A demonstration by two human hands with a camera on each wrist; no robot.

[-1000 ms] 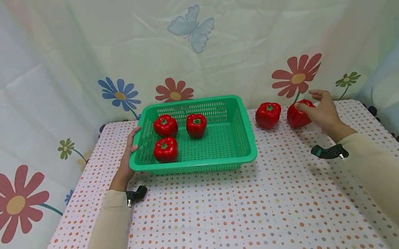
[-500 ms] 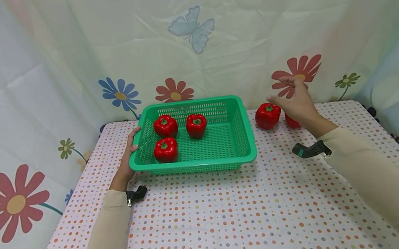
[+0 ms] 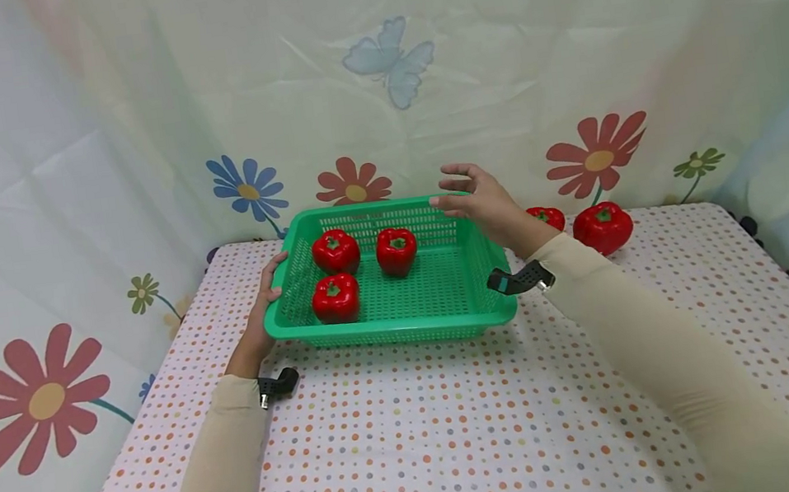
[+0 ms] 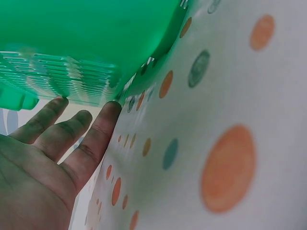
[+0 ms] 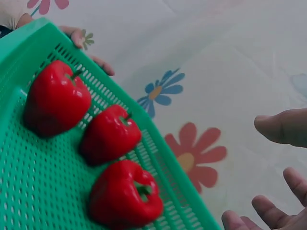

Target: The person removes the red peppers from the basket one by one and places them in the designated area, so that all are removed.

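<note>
A green slotted plastic basket [image 3: 390, 327] sits on the dotted table, with three red bell peppers, one at the back left [image 3: 335, 251], one at the front left [image 3: 336, 298] and one further right [image 3: 396, 251]. My left hand [image 3: 258, 318] touches the basket's left end; in the left wrist view its fingers [image 4: 93, 139] reach nearly straight to the slotted wall. Over the back right corner of the basket hovers my right hand [image 3: 484, 202], fingers spread and holding nothing. In the right wrist view its thumb [image 5: 285, 127] stands well apart from the fingers.
Right of the basket lie two more red bell peppers, one whole in view [image 3: 603, 228], the other [image 3: 546, 216] partly covered by my right forearm. A flowered curtain [image 3: 251, 65] hangs behind and beside the table [image 3: 420, 442].
My right hand has left the far right pepper and moved left, past the other loose pepper, to above the basket. The left hand has stayed at the basket's left end.
</note>
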